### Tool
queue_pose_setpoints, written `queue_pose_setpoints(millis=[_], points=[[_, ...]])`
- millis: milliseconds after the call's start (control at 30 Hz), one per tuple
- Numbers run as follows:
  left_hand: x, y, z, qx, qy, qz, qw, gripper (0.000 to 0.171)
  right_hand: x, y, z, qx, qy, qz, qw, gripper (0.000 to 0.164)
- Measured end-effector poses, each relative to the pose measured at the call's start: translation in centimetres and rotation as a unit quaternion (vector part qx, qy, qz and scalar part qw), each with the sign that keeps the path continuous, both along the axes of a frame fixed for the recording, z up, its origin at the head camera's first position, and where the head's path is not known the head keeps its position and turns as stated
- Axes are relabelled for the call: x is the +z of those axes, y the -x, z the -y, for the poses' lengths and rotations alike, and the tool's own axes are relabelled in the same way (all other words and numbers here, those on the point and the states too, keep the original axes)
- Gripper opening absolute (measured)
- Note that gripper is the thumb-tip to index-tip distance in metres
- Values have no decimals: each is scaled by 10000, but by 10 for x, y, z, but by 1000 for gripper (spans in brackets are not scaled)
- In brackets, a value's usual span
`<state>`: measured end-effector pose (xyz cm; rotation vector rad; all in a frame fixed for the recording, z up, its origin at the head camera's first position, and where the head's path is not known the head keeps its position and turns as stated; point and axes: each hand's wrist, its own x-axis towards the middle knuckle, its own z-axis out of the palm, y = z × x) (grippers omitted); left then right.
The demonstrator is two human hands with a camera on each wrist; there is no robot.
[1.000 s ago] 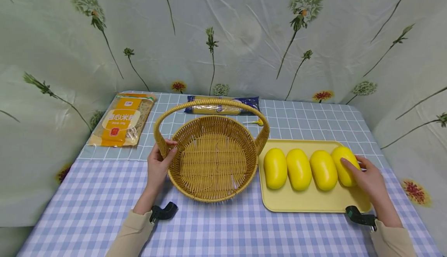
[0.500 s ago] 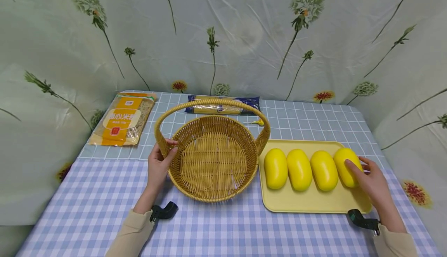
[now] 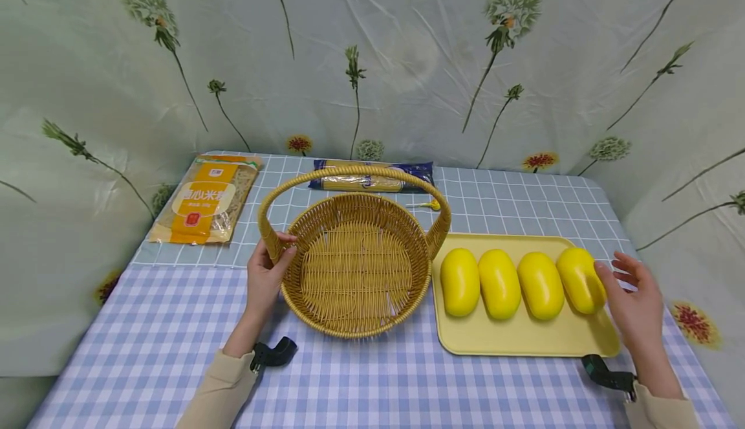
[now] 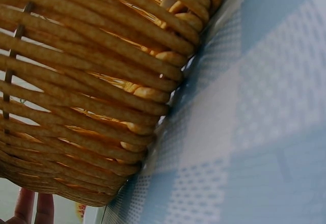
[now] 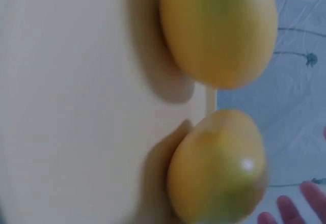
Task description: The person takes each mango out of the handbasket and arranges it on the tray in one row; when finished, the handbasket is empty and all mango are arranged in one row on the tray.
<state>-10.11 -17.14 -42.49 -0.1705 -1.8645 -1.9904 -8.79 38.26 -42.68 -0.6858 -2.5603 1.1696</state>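
Observation:
A round woven wicker basket (image 3: 357, 280) with an arched handle stands in the middle of the table. My left hand (image 3: 268, 280) grips its left side at the foot of the handle, thumb over the rim; the left wrist view shows the woven wall (image 4: 86, 81) up close and two fingertips (image 4: 45, 207) past it. On a yellow tray (image 3: 500, 343) several yellow mangoes lie in a row. Just right of the rightmost mango (image 3: 581, 280), my right hand (image 3: 637, 303) is held with relaxed, spread fingers and nothing in it. In the right wrist view its fingertips (image 5: 290, 210) show beside a mango (image 5: 218, 168).
Behind the basket lies a blue and yellow noodle pack (image 3: 372, 176), with a small yellow-tipped stick (image 3: 433, 204) near the handle. An orange and clear food bag (image 3: 204, 199) rests at the back left. A floral curtain (image 3: 407, 60) hangs behind the table.
My right hand has let go of the rightmost mango and drawn away to the right, its fingers opening. The mango shifted slightly right early on. My left hand and the basket stay in place.

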Motion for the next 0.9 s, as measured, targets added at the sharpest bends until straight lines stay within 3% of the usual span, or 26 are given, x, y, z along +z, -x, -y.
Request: queue_pose_setpoints(millis=[100, 300, 367, 533, 600, 667, 733, 800, 833, 900], points=[[0, 0, 0, 13, 0, 22, 10000, 22, -11, 4, -5, -97, -7, -465, 9989, 50], [-1, 0, -1, 42, 13, 89, 10000, 22, -27, 9, -8, 288, -252, -1572, 9868, 38], [0, 1, -1, 61, 30, 121, 9999, 22, -19, 8, 4, 398, -341, -1835, 9816, 34], [5, -1, 1, 112, 283, 175, 9994, 28, 30, -6, 60, 913, -136, -2237, 9703, 27], [7, -3, 2, 179, 447, 112, 9988, 34, 42, -9, 77, 1192, -197, -2300, 9657, 25], [10, -5, 4, 330, 513, -166, 9980, 40, 48, -9, 88, 1524, -291, -2395, 9584, 25], [13, -6, 5, 615, 308, -689, 9952, 45, 52, -7, 96, 1924, -464, -2628, 9443, 28], [19, -7, 4, 1034, -245, -1528, 9825, 45, 54, -4, 102, 2356, -699, -2952, 9233, 27], [23, -7, 2, 1292, -529, -2023, 9693, 41, 55, -3, 106, 2570, -776, -3120, 9114, 27], [34, -8, -5, 1800, -962, -3005, 9317, 33, 56, 0, 112, 2956, -942, -3398, 8879, 34]])
